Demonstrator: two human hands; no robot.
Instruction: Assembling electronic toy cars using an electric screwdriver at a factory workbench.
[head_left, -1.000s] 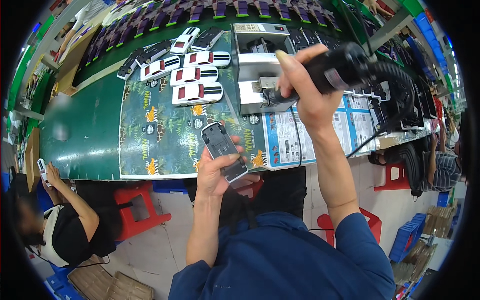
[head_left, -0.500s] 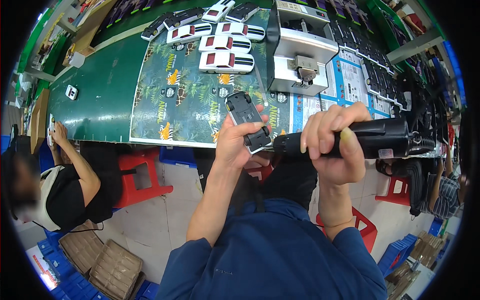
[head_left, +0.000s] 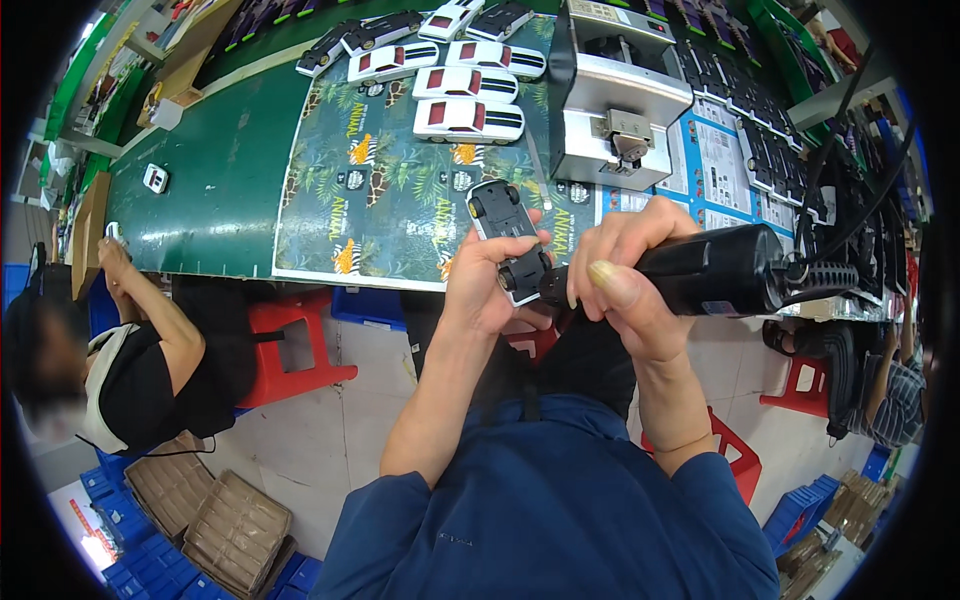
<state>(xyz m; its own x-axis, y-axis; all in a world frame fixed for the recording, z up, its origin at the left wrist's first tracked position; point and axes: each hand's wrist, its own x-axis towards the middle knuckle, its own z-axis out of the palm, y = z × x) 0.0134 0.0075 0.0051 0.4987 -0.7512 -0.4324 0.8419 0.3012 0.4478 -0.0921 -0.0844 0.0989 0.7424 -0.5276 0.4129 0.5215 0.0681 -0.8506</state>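
At bench (head_left: 220, 230), hands (head_left: 480, 285) curled, left round toy car (head_left: 493, 208), right round power driver (head_left: 712, 272), brown trays (head_left: 235, 530) beside crates (head_left: 125, 575)

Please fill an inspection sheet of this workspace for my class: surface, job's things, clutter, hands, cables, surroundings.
Surface: green tabletop, partly covered by a jungle-patterned sheet.
Job's things: black-and-white toy car, underside up; black cylindrical power tool, tip contact unclear.
Clutter: white toy cars with black stripes; boxy silver metal machine.
Hands: left hand holds the car; right hand grips the tool.
Cables: black cable at the tool's rear.
Surroundings: red plastic stool; seated co-worker at left.
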